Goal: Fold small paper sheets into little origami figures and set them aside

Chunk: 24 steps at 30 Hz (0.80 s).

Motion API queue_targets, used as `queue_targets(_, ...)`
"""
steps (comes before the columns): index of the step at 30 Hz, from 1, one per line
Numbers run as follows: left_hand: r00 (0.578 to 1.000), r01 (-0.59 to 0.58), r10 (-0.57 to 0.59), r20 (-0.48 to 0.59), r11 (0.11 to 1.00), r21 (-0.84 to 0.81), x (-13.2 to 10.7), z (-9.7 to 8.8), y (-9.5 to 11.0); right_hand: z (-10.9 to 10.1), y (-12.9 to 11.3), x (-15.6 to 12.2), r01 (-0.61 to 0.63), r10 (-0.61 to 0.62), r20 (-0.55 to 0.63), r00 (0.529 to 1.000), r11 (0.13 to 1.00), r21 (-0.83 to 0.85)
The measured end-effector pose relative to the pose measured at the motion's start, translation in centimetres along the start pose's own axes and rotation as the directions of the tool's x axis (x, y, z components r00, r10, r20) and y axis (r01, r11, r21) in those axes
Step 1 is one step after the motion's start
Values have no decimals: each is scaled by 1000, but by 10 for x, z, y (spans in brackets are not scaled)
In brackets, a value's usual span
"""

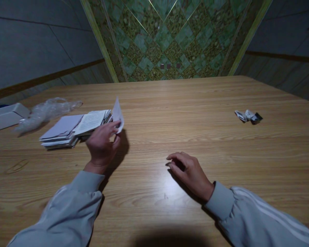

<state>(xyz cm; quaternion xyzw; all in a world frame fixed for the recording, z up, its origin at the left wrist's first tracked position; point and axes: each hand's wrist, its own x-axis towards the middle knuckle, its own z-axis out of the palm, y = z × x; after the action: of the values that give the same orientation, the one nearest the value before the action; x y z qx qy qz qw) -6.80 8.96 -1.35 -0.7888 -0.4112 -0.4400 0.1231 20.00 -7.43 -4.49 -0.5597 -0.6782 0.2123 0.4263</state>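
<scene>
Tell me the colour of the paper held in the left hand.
The paper in the left hand is whitish; it shows in the head view, the only one.

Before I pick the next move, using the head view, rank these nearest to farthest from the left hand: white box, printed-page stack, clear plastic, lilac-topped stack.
From the left hand:
1. Printed-page stack, just beyond, slightly left.
2. Lilac-topped stack, further left.
3. Clear plastic, behind that stack.
4. White box, at the left edge.
</scene>
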Motion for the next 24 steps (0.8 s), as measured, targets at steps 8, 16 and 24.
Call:
queue_targets(8,871,-315,380,312,919,-239,-38,19,106,-21,5,7,50,-61,-84,995,989,-136)
queue_targets(16,788,-340,437,433,896,-285,-67,13,153,-32,14,4,228,-141,291,946,930,-290)
queue_targets(24,794,-336,482,372,856,-392,-73,1,161,-62,30,-8,351,-266,357,896,915,-201)
